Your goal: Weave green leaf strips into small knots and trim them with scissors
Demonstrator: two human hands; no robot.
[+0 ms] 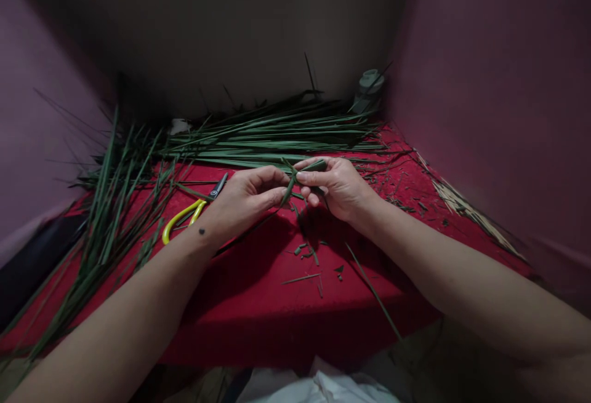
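Note:
Above the middle of a red cloth (258,292), both hands meet at a small piece of folded green leaf strips (292,178). My left hand (249,199) pinches its left side between thumb and fingers. My right hand (336,186) grips the right side, its thumb pressed on the crossing of the strips and a leaf end showing over the fingers. Scissors with yellow handles (184,215) lie just left of my left wrist, their blades partly open. My left forearm hides part of the cloth beside them.
Long green leaves (277,138) are piled along the back, and another bundle (104,224) lies at the left. A jar (369,88) stands at the back right. Pale thin sticks (471,209) lie at the right edge. Leaf scraps are scattered near the hands.

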